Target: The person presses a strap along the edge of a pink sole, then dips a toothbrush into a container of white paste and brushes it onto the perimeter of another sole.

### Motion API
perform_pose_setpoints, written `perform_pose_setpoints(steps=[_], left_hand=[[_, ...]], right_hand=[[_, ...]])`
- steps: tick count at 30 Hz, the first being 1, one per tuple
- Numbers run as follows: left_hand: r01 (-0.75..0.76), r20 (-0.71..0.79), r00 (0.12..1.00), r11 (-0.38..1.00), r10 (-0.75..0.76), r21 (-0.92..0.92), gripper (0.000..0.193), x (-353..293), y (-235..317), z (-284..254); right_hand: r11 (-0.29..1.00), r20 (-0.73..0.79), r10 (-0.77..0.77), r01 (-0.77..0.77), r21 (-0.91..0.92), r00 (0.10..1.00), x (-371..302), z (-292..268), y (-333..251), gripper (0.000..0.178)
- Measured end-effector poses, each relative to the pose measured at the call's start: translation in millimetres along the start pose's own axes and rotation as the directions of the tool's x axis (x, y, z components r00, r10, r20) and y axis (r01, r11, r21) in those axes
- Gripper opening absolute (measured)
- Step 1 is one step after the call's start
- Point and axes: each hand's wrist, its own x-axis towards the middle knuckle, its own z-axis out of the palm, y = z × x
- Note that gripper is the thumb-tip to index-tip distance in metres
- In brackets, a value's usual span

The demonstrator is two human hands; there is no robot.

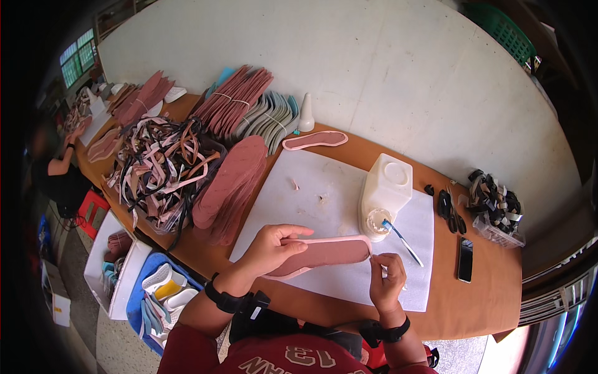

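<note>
My left hand point(271, 250) grips the left part of a dusty-rose shoe insole point(327, 254), thumb on top. A pale pink strip runs along the insole's rim. At its right end my right hand point(387, 278) is closed in a pinch on this edging; the fingertips partly hide the spot. The insole hangs over a white sheet point(286, 193) on the brown table. Just beyond it lies a white plastic jug point(386, 181), cut open, with whitish paste at its mouth. A blue-and-white toothbrush point(406, 244) leans out of that opening.
Left are stacked insoles point(227, 190), tangled strips point(162, 168) and tied bundles point(233, 103). An edged insole point(314, 140) and white cone point(306, 114) sit farther back. Scissors point(458, 221), a phone point(465, 259) and a box of black strips point(495, 215) lie right. A co-worker point(59, 171) sits far left.
</note>
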Motion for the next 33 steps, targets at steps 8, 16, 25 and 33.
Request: perform_pose_setpoints(steps=[8, 16, 25, 33], left_hand=[[0.024, -0.086, 0.996, 0.999, -0.028, -0.048, 0.025, 1.7, -8.5, 13.0], [-0.173, -0.226, 0.955, 0.98, 0.191, 0.101, 0.019, 5.5, -23.0, 33.5], [-0.236, -0.353, 0.903, 0.969, 0.246, 0.072, 0.019, 7.4, -27.2, 48.0], [-0.218, -0.383, 0.902, 0.976, 0.197, -0.012, 0.02, 10.6, -24.8, 58.9]], right_hand=[[0.995, -0.101, 0.097, -0.095, 0.026, 0.99, -2.7, 14.0, -5.5, 0.014], [0.986, -0.198, 0.157, -0.142, 0.088, 0.968, -3.7, 28.0, -2.0, 0.015], [0.898, -0.164, 0.346, -0.275, 0.345, 0.924, -7.5, 37.7, 3.6, 0.017], [0.921, -0.145, 0.299, -0.245, 0.304, 0.943, -7.2, 48.9, -14.6, 0.014]])
